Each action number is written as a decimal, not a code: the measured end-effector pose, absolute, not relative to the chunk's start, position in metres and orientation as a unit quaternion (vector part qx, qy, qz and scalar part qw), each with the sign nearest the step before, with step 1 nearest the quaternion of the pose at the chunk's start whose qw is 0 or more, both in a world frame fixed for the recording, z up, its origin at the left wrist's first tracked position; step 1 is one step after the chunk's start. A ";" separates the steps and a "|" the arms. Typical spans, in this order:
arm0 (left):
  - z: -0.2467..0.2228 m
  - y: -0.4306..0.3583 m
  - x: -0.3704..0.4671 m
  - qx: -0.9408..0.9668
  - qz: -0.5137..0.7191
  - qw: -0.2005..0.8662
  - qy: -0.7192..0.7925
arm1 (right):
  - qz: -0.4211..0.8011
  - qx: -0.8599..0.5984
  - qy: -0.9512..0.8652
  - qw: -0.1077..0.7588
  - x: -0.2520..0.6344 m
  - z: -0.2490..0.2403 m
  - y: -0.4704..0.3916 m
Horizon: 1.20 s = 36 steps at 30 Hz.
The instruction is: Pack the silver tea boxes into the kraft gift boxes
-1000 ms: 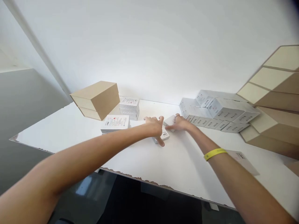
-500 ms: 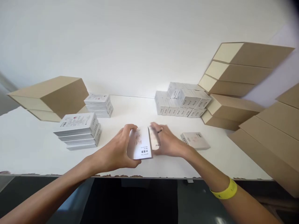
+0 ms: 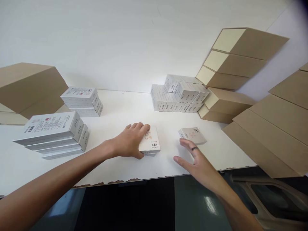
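My left hand [image 3: 132,140] grips a white tea box [image 3: 152,141] at the middle of the table, thumb on its front edge and fingers over the far side. Beneath it, the edge of another white box [image 3: 151,155] shows, mostly hidden. My right hand [image 3: 198,163] wears a dark ring and holds nothing, its thumb and fingers apart. Just beyond its fingertips, a single tea box [image 3: 192,135] lies flat on the white table [image 3: 166,123].
To the left stand a near stack [image 3: 56,131] and a far stack [image 3: 81,99] of white boxes. Small white cartons [image 3: 178,96] are piled against the wall. Larger brown boxes [image 3: 240,64] rise at the right, and more brown boxes [image 3: 31,85] stand far left.
The tea box in my left hand has come down onto another box. My right hand has let go of its box and moved right, opening. The view has shifted.
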<state>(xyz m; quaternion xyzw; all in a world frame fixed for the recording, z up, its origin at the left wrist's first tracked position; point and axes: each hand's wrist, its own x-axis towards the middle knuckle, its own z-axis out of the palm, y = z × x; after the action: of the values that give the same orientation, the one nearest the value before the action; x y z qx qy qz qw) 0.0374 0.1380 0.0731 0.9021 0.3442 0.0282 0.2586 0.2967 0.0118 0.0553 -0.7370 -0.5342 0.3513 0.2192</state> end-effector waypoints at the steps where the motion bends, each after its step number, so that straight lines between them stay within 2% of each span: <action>1: 0.073 0.139 0.039 0.903 0.026 0.259 0.342 | 0.320 -0.754 -0.527 0.230 0.305 0.055 0.015; 5: 0.073 0.139 0.042 0.894 0.036 0.286 0.342 | 0.092 -0.833 -0.484 0.251 0.341 0.046 0.044; 7: 0.070 0.135 0.042 0.890 0.054 0.292 0.346 | 0.055 -0.855 -0.469 0.217 0.358 0.037 0.060; 9: 0.065 0.131 0.040 0.880 0.080 0.310 0.350 | 0.084 -0.864 -0.456 0.196 0.370 0.032 0.071; 13: 0.049 0.123 0.035 0.836 0.178 0.375 0.358 | 0.141 -0.846 -0.461 0.228 0.362 0.048 0.074; 15: 0.041 0.121 0.033 0.811 0.197 0.417 0.361 | 0.159 -0.792 -0.527 0.263 0.339 0.068 0.068; 18: 0.035 0.120 0.031 0.784 0.208 0.475 0.341 | 0.156 -0.633 -0.685 0.325 0.296 0.093 0.061; 20: 0.034 0.118 0.027 0.774 0.213 0.498 0.329 | 0.182 -0.555 -0.761 0.282 0.275 0.100 0.061; 22: 0.037 0.114 0.019 0.764 0.181 0.509 0.352 | 0.244 -0.536 -0.787 0.182 0.268 0.101 0.064; 23: 0.039 0.112 0.014 0.759 0.155 0.512 0.372 | 0.265 -0.540 -0.784 0.154 0.269 0.101 0.065; 24: 0.042 0.110 0.007 0.755 0.128 0.512 0.390 | 0.274 -0.545 -0.775 0.163 0.272 0.099 0.065; 28: 0.054 0.108 -0.013 0.738 0.088 0.523 0.417 | 0.294 -0.572 -0.666 0.378 0.279 0.087 0.058; 30: 0.056 0.112 -0.010 0.685 0.143 0.556 0.449 | 0.338 -0.647 -0.567 0.381 0.266 0.076 0.054; 32: 0.054 0.118 0.006 0.612 0.211 0.582 0.492 | 0.401 -0.698 -0.484 0.344 0.242 0.065 0.052; 34: 0.054 0.121 0.031 0.557 0.248 0.593 0.525 | 0.490 -0.675 -0.430 0.346 0.215 0.058 0.054; 36: 0.059 0.118 0.057 0.531 0.267 0.601 0.534 | 0.547 -0.631 -0.385 0.392 0.192 0.058 0.058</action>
<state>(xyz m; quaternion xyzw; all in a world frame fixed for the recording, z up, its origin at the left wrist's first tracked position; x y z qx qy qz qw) 0.0571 0.1183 0.0586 0.5315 0.5343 0.2673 0.6005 0.1925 0.0584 0.0585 -0.6313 -0.3850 0.5472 0.3923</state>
